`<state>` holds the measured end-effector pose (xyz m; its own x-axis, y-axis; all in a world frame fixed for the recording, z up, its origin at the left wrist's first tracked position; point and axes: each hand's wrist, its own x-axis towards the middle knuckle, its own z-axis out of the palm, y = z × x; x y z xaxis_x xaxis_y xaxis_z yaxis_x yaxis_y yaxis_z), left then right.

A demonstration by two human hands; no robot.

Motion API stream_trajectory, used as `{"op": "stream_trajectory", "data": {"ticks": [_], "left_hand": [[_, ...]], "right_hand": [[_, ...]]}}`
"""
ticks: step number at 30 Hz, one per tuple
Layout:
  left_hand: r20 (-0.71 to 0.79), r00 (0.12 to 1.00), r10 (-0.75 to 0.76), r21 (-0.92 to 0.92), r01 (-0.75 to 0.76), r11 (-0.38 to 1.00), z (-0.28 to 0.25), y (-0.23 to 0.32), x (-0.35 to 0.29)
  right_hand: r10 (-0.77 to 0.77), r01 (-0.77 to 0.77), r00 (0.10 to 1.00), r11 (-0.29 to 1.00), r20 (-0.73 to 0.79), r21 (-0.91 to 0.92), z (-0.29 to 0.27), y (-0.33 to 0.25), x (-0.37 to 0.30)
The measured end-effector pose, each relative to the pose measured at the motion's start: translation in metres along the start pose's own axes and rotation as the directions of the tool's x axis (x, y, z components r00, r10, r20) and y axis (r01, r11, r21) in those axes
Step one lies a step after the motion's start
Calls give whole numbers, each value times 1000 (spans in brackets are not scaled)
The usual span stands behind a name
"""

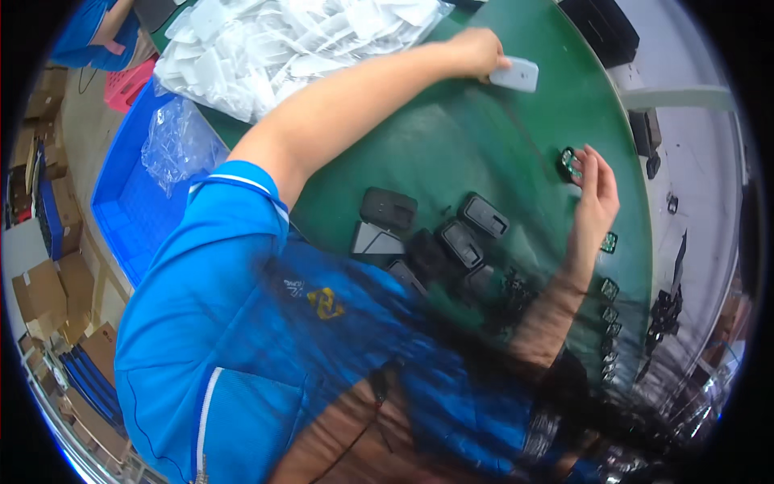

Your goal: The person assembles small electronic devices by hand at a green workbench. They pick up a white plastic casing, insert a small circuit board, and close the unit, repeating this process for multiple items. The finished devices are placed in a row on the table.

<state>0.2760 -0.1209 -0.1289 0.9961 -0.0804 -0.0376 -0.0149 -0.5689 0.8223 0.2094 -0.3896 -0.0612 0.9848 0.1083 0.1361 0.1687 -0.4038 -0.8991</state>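
At the far side of the green table, my left hand (477, 53) is closed on the end of a flat white plastic cover (516, 75) with rounded corners. My right hand (597, 187) is raised near the table's right edge, its fingertips pinching a small black-rimmed part with a green circuit board (569, 164). Below that hand, similar small circuit boards (609, 289) lie in a line along the right edge. Several black plastic housings (484, 215) lie in front of my chest, beside a light grey square piece (376, 239). Strands of dark hair partly hide my right forearm and the nearer housings.
A large clear bag of white plastic covers (274, 50) fills the table's far left. Left of the table stands a blue bin (129, 194) holding a crumpled clear bag (179, 143). Another person's arm (109, 24) shows at top left, near a pink plastic item (129, 85). Cardboard boxes (48, 294) stand at far left.
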Motion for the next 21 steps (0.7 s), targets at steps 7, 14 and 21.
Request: {"op": "stream_trajectory", "data": {"ticks": [7,14,21], "left_hand": [[324,861,-393,-128,451,883,-2,-35,60],[256,863,-435,361,332,871,-20,15,39],[-278,777,565,514,-377,771,-123,47,-125]], "right_hand": [[59,62,988,682,140,-729,-100,10,-129],[291,-144,955,636,62,-758,-88,38,-205],[229,-222,972,844,-46,-489,-100,90,-223]]}}
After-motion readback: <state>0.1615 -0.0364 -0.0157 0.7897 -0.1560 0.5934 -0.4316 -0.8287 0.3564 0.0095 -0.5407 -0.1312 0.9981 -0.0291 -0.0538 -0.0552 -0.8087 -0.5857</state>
